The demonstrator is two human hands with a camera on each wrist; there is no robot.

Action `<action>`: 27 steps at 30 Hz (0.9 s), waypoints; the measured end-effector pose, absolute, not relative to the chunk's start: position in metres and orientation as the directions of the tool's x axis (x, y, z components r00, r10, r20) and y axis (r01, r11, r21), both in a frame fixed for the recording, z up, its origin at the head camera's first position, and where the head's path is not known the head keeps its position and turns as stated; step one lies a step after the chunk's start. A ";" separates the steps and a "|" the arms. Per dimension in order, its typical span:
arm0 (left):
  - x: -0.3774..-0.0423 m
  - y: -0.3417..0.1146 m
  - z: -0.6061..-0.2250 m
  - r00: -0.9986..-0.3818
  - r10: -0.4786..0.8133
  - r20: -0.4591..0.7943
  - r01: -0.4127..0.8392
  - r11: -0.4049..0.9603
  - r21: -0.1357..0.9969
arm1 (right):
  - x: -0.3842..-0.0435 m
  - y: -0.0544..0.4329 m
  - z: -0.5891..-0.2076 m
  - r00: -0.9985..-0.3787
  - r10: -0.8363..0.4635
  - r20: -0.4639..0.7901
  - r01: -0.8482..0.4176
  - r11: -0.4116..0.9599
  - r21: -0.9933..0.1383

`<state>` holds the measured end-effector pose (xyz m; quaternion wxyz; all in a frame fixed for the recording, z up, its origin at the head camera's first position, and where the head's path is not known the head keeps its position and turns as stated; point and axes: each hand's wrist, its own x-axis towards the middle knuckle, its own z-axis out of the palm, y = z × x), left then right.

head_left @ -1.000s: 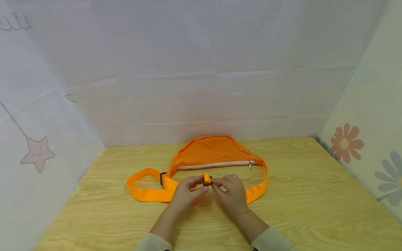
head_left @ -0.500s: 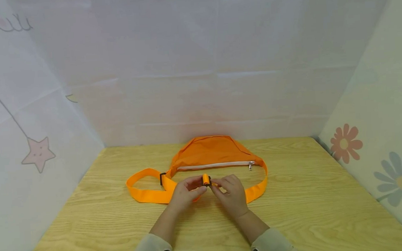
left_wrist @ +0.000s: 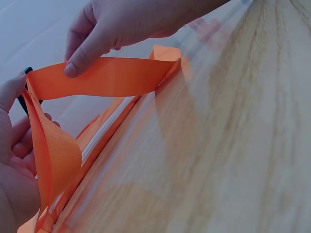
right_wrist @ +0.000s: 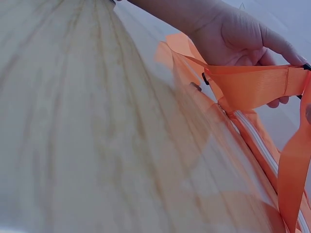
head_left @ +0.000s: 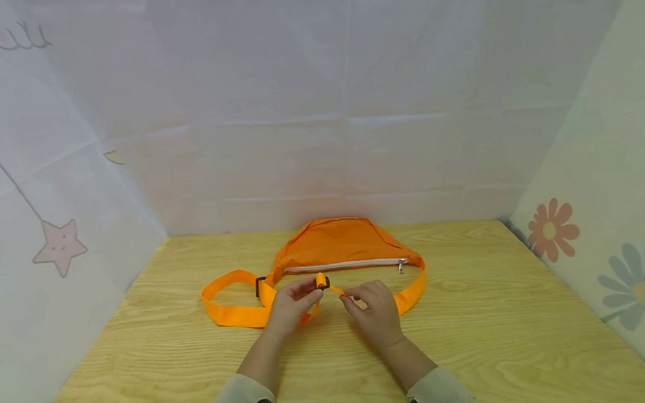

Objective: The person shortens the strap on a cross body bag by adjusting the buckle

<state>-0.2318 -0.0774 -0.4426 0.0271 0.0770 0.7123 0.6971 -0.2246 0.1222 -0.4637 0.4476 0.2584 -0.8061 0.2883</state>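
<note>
An orange waist bag point(head_left: 338, 243) with a pale zipper point(head_left: 348, 265) lies at the back of the table, its orange strap point(head_left: 241, 316) looped in front. My left hand point(head_left: 290, 307) pinches a small black buckle point(head_left: 327, 282) threaded with the strap, between thumb and fingers. To its right, my right hand point(head_left: 376, 312) pinches a strap piece that runs taut from the buckle. The left wrist view has the held strap point(left_wrist: 104, 77) stretched flat between both hands. In the right wrist view, the right hand is almost wholly out of frame.
A black strap slider point(head_left: 260, 286) sits on the strap loop at the left. The wooden table point(head_left: 503, 338) meets a pale cloth backdrop point(head_left: 318, 134) right behind the bag. Printed cloth walls stand at both sides.
My left hand has moved slightly left and up with the buckle. The hands have drawn apart, and a length of strap now shows between the buckle and my right hand.
</note>
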 end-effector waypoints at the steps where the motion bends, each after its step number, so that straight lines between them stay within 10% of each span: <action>1: -0.232 -0.077 -0.442 -0.987 0.148 0.068 0.071 0.014 0.997 | -0.224 0.122 -0.463 -0.468 -0.159 0.870 -0.673 0.702 -0.233; 27: -0.228 -0.068 -0.448 -0.963 0.268 -0.015 -0.007 0.031 0.999 | -0.220 0.114 -0.460 -0.469 -0.157 0.869 -0.705 0.660 -0.261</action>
